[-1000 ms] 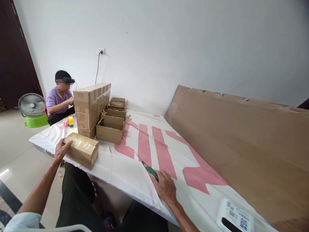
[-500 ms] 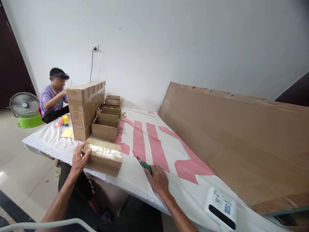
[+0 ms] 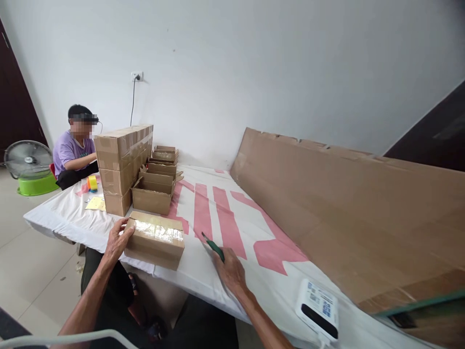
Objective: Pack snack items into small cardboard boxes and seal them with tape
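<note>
A closed cardboard box [image 3: 154, 249] with shiny clear tape across its top lies at the table's near edge. My left hand [image 3: 116, 238] grips its left end, thumb on the top and fingers around the far side. My right hand [image 3: 229, 267] is closed around a green-handled knife [image 3: 215, 247], whose dark pointed tip is aimed away from me and leftward. The knife is low over the cloth, right of the box and apart from it. Whether it touches the cloth I cannot tell.
Stacked taped boxes [image 3: 115, 182] stand at the left, beside a row of open boxes [image 3: 150, 199]. A large cardboard sheet [image 3: 327, 203] leans along the right. A white device [image 3: 317, 310] lies near right. Beyond the stack sits another person [image 3: 70, 150], near a fan [image 3: 29, 160].
The view has turned slightly right. Relative to the table, the held box has shifted a little rightward with my left hand. The knife remains in my right hand, slightly raised or farther forward.
</note>
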A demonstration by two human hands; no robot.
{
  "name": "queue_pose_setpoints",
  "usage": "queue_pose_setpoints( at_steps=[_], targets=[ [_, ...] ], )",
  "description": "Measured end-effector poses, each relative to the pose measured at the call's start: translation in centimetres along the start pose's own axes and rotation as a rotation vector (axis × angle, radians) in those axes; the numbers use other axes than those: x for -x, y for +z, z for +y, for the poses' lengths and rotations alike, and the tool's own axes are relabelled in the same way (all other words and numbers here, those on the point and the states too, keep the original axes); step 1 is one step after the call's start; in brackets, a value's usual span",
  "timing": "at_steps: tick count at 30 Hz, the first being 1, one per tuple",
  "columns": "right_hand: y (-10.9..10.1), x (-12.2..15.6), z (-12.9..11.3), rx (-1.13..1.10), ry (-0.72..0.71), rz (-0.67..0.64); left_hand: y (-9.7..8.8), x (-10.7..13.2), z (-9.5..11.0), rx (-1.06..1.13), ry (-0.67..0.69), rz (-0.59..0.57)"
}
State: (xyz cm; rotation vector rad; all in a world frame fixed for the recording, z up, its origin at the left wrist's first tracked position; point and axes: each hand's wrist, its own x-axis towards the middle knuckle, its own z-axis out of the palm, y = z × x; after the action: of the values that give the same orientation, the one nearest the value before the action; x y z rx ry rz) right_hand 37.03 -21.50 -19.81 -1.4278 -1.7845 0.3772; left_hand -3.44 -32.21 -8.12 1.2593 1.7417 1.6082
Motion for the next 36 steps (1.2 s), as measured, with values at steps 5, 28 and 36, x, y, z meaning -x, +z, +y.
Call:
queue_pose_setpoints(
  at_steps=[5, 28, 36],
  targets=[
    [1.0, 0.8, -6.0, -0.440, 0.216, -0.017, 0.1, 0.2, 0.7, -0.010, 0.007, -0.033],
    [3.3, 2.1, -10.9, -0.778, 0.343, 0.106, 0.3, 0.7, 2.1, 0.022, -0.061, -0.226],
    [4.1, 2.2, -10.1, -0.728, 0.305, 0.121, -0.4, -1.1, 3.3, 0.021, -0.093, -0.307]
  ],
)
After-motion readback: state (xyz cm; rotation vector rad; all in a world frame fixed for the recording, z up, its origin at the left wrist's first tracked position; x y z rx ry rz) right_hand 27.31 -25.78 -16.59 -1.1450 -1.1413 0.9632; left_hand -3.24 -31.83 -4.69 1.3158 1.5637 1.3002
